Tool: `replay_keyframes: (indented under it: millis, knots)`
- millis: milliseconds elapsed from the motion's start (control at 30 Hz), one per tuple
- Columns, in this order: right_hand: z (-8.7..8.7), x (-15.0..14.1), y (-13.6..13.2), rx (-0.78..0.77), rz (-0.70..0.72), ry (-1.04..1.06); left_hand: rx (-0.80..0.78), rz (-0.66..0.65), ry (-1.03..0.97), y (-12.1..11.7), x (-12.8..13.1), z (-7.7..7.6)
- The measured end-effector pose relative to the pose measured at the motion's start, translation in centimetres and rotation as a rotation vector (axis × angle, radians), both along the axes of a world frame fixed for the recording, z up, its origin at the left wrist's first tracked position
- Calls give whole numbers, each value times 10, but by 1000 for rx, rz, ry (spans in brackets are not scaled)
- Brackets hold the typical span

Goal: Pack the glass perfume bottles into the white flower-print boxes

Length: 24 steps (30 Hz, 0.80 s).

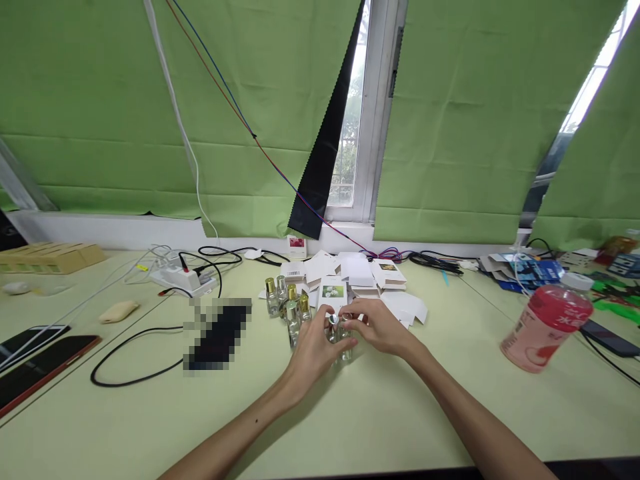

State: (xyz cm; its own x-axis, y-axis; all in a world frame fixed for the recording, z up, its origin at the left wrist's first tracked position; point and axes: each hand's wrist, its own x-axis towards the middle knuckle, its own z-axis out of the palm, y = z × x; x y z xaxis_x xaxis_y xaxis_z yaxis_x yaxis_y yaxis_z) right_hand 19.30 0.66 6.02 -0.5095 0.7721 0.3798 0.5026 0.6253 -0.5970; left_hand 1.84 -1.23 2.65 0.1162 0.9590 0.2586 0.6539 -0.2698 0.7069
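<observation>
My left hand (pixel 314 343) is closed around a small glass bottle with a silver cap (pixel 333 319), its fingers partly hiding the glass. Close beside it, my right hand (pixel 377 325) has its thumb and fingers pinched at the top of another small clear bottle (pixel 346 348). To the left of my left hand, several small glass bottles with gold or silver caps (pixel 271 298) stand in a group. Just beyond my hands lies a pile of white cardboard boxes (pixel 356 269), one with a green flower picture (pixel 333 291).
A pink drink bottle (pixel 545 327) stands at the right, near a dark phone (pixel 611 338). On the left are a power strip (pixel 185 280), a blurred-out dark device (pixel 217 337), a red-edged phone (pixel 45 367) and cardboard boxes (pixel 53 257). Black cables (pixel 437 261) run along the back.
</observation>
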Motion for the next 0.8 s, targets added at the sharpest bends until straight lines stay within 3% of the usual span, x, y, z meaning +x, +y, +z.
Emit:
replay_keyframes:
  millis: [233,400,500,633,800]
  knots:
    - [-5,-3,1,15,-69,77,7,-5,11,0,-1,-1]
    - [5,6,14,60,-164,270,16,2,17,-1,0,-1]
    - [6,10,32,74,-182,142,14,-8,-9,-2,1,1]
    - [-12,8,50,42,-284,-23,26,7,-17,-4,2,3]
    - [-22,3,36,79,-277,41,34,21,-16,-4,3,0]
